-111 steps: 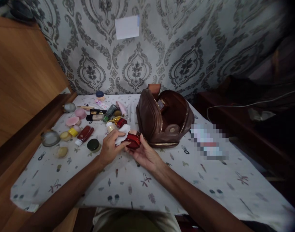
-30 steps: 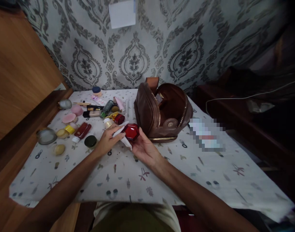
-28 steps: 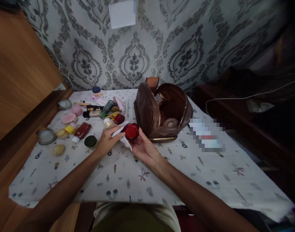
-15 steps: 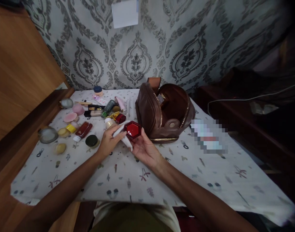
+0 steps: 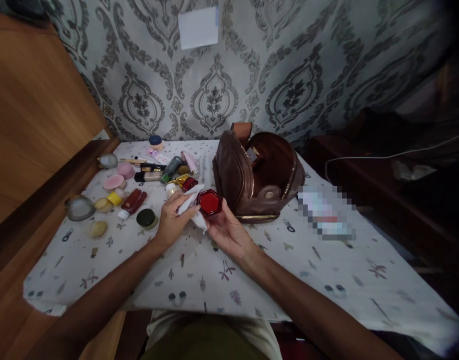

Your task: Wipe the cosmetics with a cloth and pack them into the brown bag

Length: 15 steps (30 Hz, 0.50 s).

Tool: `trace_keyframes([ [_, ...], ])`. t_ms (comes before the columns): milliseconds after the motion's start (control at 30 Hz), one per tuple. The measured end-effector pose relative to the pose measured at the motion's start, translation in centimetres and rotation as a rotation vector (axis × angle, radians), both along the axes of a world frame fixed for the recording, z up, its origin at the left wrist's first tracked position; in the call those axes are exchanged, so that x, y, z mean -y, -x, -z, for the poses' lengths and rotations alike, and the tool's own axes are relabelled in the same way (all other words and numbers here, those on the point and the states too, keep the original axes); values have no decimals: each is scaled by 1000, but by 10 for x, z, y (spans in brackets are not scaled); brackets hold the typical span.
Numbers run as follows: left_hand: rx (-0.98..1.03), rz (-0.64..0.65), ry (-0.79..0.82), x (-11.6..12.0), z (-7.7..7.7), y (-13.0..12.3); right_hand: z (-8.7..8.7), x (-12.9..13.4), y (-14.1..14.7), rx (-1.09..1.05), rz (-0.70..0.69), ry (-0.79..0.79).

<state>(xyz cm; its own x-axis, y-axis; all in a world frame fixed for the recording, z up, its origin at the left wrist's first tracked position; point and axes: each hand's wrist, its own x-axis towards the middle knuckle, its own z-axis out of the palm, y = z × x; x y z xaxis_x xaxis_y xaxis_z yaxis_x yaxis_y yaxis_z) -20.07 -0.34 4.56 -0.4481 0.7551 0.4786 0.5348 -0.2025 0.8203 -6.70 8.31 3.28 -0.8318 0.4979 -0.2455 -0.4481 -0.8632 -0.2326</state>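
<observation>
The bare left hand (image 5: 172,218) pinches, thumb pointing right; the bare right hand (image 5: 231,236) cups palm-up; bare forearms (image 5: 112,281) slant in from near.

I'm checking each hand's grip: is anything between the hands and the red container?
Yes, on the left: a white cloth, held in the left hand, lies partly between that hand and the red container. Nothing visible separates the right hand from the container.
</observation>
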Motion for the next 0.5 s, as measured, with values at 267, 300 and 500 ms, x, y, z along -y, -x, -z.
trace_keyframes([
  [267, 109, 66, 127, 2, -4, -6, 5, 1, -2, 37, -73, -53],
  [300, 128, 53, 127, 3, -5, -6, 6, 1, -2, 50, -85, -60],
  [500, 163, -41, 31, 3, -8, -3, 4, 2, -2, 116, -29, 2],
])
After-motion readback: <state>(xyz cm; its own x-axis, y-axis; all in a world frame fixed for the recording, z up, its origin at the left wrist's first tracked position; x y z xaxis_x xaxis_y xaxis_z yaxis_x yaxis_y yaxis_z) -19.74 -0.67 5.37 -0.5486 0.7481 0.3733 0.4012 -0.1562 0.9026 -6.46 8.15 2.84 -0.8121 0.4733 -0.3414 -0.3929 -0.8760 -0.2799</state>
